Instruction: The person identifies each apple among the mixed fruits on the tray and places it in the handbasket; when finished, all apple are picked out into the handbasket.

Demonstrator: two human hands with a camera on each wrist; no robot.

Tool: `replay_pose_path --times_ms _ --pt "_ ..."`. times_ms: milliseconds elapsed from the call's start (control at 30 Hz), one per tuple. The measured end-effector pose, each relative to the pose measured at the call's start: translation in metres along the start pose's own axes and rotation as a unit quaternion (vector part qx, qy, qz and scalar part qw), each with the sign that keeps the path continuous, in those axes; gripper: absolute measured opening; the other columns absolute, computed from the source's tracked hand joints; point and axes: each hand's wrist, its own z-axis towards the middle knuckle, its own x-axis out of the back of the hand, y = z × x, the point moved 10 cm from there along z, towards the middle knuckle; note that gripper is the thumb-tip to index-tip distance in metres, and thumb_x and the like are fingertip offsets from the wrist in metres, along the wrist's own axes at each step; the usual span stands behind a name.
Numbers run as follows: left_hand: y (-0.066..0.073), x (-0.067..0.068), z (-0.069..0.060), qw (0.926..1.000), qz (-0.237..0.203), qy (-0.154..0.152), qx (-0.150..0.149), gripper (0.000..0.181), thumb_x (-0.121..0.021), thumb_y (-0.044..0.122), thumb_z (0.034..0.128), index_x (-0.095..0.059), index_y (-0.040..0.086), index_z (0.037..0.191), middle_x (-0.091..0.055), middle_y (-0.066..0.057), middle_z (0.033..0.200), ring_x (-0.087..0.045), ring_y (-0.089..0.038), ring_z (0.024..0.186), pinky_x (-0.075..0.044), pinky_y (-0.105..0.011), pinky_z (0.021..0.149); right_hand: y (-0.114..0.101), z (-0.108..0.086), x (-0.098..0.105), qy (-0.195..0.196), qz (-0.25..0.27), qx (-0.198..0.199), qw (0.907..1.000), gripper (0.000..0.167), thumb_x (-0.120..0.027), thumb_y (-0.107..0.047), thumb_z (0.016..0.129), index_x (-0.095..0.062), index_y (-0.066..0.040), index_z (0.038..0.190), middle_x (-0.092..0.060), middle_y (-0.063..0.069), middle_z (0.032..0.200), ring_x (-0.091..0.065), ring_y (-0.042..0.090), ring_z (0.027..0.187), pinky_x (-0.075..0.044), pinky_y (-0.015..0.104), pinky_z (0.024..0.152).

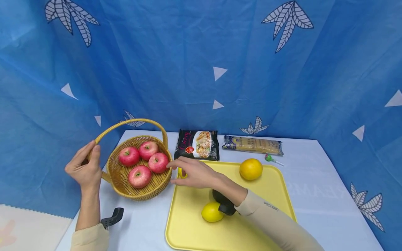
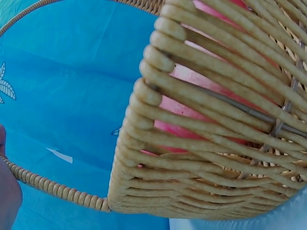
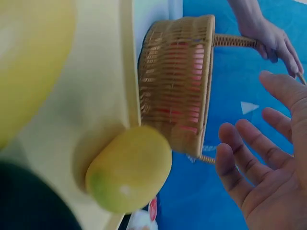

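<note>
My left hand [image 1: 86,167] grips the handle of a wicker basket [image 1: 138,197], which is swung over to the left. Inside the basket lie several red apples [image 1: 139,176], also glimpsed through the weave in the left wrist view. My right hand [image 1: 196,172] reaches across the tray to the basket's right rim, fingers spread and loosely bent, with nothing held. Beneath it a yellow fruit with a greenish patch [image 3: 129,170] lies at the edge of the yellow tray [image 1: 185,230]; in the head view that fruit is mostly hidden by the hand.
On the tray are a lemon [image 1: 212,212], an orange-yellow round fruit [image 1: 251,169] and a dark rounded thing [image 3: 29,201], partly hidden by my right arm. Behind the tray lie a black noodle packet [image 1: 198,144], a long pasta packet [image 1: 253,145] and a lollipop [image 1: 272,159]. A blue curtain hangs behind.
</note>
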Motion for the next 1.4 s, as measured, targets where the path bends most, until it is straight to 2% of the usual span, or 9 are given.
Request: replay_pose_path --times_ms 200,367,767,967,1100,1167,1300,1367,1400 --pt "0.000 0.000 -0.001 1.0000 0.006 0.000 0.003 0.018 -0.076 -0.010 0.0803 -0.073 -0.016 0.097 -0.077 -0.017 0.094 -0.063 -0.003 0.065 -0.050 -0.010 0.062 0.020 -0.011 0.009 0.005 0.020 -0.022 0.9995 0.053 -0.066 -0.048 0.095 -0.054 -0.029 0.143 -0.063 -0.001 0.125 -0.065 0.015 0.090 -0.051 0.020 0.066" --pt "0.001 0.001 -0.001 0.9999 0.012 0.001 0.001 0.018 -0.076 -0.010 0.0799 -0.074 -0.014 0.097 -0.076 -0.019 0.093 -0.063 -0.003 0.066 -0.050 -0.010 0.063 0.032 -0.019 0.016 0.015 0.032 -0.040 0.9986 0.052 -0.067 -0.048 0.094 -0.054 -0.031 0.142 -0.063 -0.002 0.126 -0.065 0.017 0.091 -0.052 0.024 0.069" --pt "0.004 0.000 -0.001 0.9998 0.011 0.002 -0.013 0.019 -0.077 -0.009 0.0788 -0.073 -0.017 0.096 -0.077 -0.016 0.095 -0.070 -0.007 0.077 -0.054 -0.011 0.071 0.049 -0.041 0.029 0.032 0.034 -0.059 0.9972 0.052 -0.068 -0.047 0.094 -0.053 -0.031 0.142 -0.064 0.000 0.125 -0.062 0.010 0.088 -0.053 0.026 0.070" --pt "0.003 -0.004 -0.001 0.9993 -0.026 -0.017 -0.020 0.021 -0.073 -0.015 0.0801 -0.069 -0.022 0.099 -0.075 -0.024 0.097 -0.066 -0.006 0.062 -0.054 -0.011 0.061 0.056 -0.051 0.043 0.053 0.032 -0.072 0.9954 0.052 -0.069 -0.045 0.094 -0.055 -0.029 0.142 -0.063 -0.004 0.124 -0.061 0.010 0.090 -0.053 0.026 0.071" --pt "0.003 -0.006 -0.001 0.9988 -0.037 -0.026 -0.019 0.022 -0.072 -0.016 0.0807 -0.068 -0.023 0.101 -0.072 -0.029 0.102 -0.073 -0.011 0.070 -0.058 -0.015 0.068 0.060 -0.060 0.053 0.071 0.036 -0.077 0.9938 0.052 -0.070 -0.045 0.093 -0.055 -0.030 0.141 -0.062 -0.007 0.124 -0.059 0.010 0.091 -0.053 0.027 0.070" --pt "0.006 -0.008 -0.001 0.9994 -0.015 -0.025 -0.017 0.022 -0.073 -0.012 0.0813 -0.070 -0.019 0.102 -0.072 -0.028 0.106 -0.075 -0.014 0.083 -0.059 -0.017 0.077 0.062 -0.063 0.057 0.078 0.042 -0.078 0.9930 0.051 -0.070 -0.044 0.094 -0.056 -0.030 0.140 -0.062 -0.006 0.125 -0.060 0.011 0.091 -0.054 0.027 0.070" --pt "0.023 -0.018 -0.002 0.9976 0.064 -0.017 -0.022 0.024 -0.074 0.003 0.0861 -0.074 -0.009 0.107 -0.072 -0.024 0.113 -0.071 -0.019 0.108 -0.054 -0.021 0.095 0.069 -0.069 0.064 0.090 0.054 -0.084 0.9910 0.049 -0.070 -0.043 0.094 -0.057 -0.029 0.139 -0.063 -0.003 0.125 -0.061 0.011 0.088 -0.055 0.026 0.066" --pt "0.034 -0.023 -0.004 0.9948 0.096 -0.002 -0.036 0.025 -0.072 0.012 0.0885 -0.076 -0.005 0.107 -0.072 -0.021 0.114 -0.069 -0.020 0.112 -0.050 -0.022 0.100 0.074 -0.072 0.067 0.097 0.061 -0.087 0.9896 0.050 -0.069 -0.044 0.094 -0.057 -0.027 0.139 -0.063 -0.005 0.123 -0.061 0.010 0.087 -0.055 0.027 0.064" --pt "0.039 -0.025 -0.004 0.9943 0.097 0.011 -0.044 0.027 -0.072 0.015 0.0887 -0.076 -0.006 0.105 -0.073 -0.021 0.113 -0.068 -0.022 0.112 -0.050 -0.024 0.101 0.076 -0.073 0.069 0.100 0.067 -0.089 0.9887 0.051 -0.069 -0.045 0.094 -0.056 -0.027 0.140 -0.063 -0.004 0.123 -0.061 0.009 0.086 -0.055 0.027 0.063"
